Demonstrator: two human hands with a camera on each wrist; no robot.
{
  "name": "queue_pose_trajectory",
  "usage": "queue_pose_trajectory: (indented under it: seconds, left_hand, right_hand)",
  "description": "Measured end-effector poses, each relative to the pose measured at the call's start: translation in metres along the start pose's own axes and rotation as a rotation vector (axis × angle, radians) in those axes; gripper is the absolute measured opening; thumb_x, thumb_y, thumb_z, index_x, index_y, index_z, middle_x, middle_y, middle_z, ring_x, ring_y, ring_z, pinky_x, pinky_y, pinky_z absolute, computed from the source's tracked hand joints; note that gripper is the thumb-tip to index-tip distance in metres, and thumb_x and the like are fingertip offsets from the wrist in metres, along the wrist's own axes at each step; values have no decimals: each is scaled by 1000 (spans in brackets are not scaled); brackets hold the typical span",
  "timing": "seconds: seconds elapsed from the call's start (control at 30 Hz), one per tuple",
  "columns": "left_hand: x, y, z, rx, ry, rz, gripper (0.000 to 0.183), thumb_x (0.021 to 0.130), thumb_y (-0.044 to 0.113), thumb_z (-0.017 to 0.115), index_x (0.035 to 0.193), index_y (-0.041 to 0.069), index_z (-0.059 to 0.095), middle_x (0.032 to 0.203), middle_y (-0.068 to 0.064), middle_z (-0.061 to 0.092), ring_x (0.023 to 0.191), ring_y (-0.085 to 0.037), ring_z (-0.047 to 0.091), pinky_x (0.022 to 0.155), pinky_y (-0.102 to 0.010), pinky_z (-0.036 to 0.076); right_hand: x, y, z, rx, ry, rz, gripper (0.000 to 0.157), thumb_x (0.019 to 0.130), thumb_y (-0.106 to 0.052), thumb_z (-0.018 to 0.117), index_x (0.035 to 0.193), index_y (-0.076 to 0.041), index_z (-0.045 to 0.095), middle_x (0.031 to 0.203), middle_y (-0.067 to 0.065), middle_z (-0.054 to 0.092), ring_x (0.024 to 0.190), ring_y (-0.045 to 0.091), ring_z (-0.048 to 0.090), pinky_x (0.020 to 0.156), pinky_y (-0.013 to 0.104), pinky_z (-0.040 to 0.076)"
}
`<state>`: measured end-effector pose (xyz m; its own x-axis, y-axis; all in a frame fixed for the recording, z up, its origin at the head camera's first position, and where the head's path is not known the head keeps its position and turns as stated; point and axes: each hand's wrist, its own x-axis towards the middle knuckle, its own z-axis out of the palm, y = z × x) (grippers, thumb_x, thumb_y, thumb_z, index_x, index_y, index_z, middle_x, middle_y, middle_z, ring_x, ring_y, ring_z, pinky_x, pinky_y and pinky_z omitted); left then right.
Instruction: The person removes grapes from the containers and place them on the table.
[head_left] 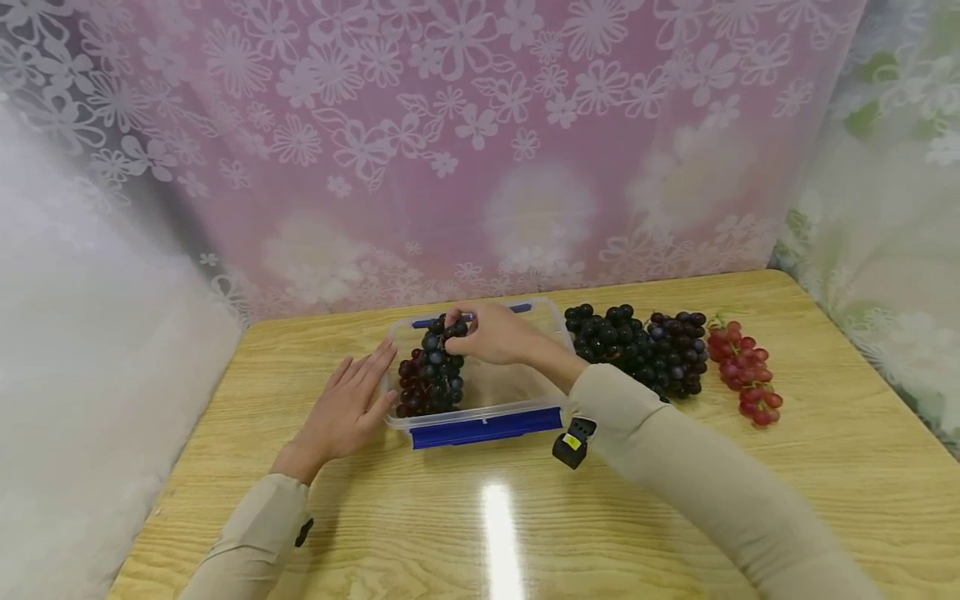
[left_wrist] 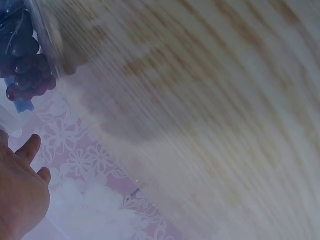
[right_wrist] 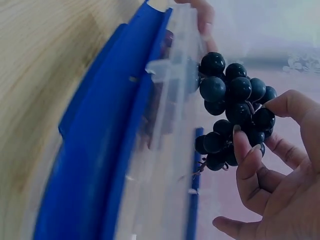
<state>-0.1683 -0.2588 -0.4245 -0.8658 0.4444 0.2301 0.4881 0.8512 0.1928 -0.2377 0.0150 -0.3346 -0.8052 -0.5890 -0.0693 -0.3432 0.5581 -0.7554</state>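
Observation:
A clear plastic box (head_left: 510,387) with blue clips (head_left: 486,428) stands on the table, its top open. My right hand (head_left: 491,333) pinches a bunch of black grapes (head_left: 441,367) over the left part of the box; in the right wrist view, thumb and fingers close round these black grapes (right_wrist: 239,90). Dark red grapes (head_left: 408,385) lie beside and partly behind that bunch, inside the box. With fingers extended, my left hand (head_left: 348,408) rests against the box's left wall. The left wrist view catches only part of the left hand (left_wrist: 22,190), near grapes seen through the plastic.
Right of the box lie black grapes (head_left: 607,332), a dark purple bunch (head_left: 677,350) and a red bunch (head_left: 742,371) on the wooden table (head_left: 390,525). A pink flowered curtain (head_left: 450,167) hangs behind the table's back edge. My right forearm crosses the box's right side.

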Motion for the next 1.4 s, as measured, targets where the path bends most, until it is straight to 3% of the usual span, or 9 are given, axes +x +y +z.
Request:
queue_pose_trajectory:
  seconds: [0.3, 0.57, 0.8, 1.1, 1.4]
  left_hand:
    - [1, -2, 1, 11, -14, -3, 67, 101, 31, 46, 156, 21, 9, 159, 0, 12, 138, -30, 27, 114, -50, 9]
    - [-2, -1, -1, -2, -6, 0, 64, 102, 35, 41, 156, 20, 10, 159, 0, 12, 138, -30, 28, 114, -49, 8]
    - [-1, -2, 0, -8, -2, 11, 62, 103, 37, 38, 156, 20, 10, 159, -2, 13, 138, -32, 27, 114, -50, 10]
    - [0, -1, -1, -6, -12, 10, 63, 103, 38, 38, 156, 20, 8, 159, 0, 11, 140, -30, 24, 114, -50, 9]
    - [0, -1, -4, 55, -16, -2, 63, 102, 42, 38, 155, 21, 13, 158, 1, 15, 139, -30, 25, 115, -46, 5]
  right_hand:
    - [-23, -1, -36, 29, 1, -22, 23, 93, -29, 62, 113, -19, 56, 82, 7, 63, 63, 20, 49, 54, 31, 38]
    - [-44, 0, -66, 32, 61, -50, 23, 93, -23, 62, 113, -15, 54, 71, 7, 52, 60, 21, 42, 54, 32, 35]
    - [-63, 8, -94, -90, 128, -15, 27, 93, -25, 62, 117, -16, 55, 73, 7, 56, 61, 22, 45, 55, 34, 36]
    - [-93, 27, -132, -105, 159, 33, 30, 94, -24, 62, 120, -13, 53, 83, 10, 61, 71, 26, 49, 60, 38, 38]
    - [-134, 62, -172, -215, 195, 90, 34, 94, -27, 62, 124, -13, 51, 95, 9, 65, 78, 24, 55, 61, 38, 42]
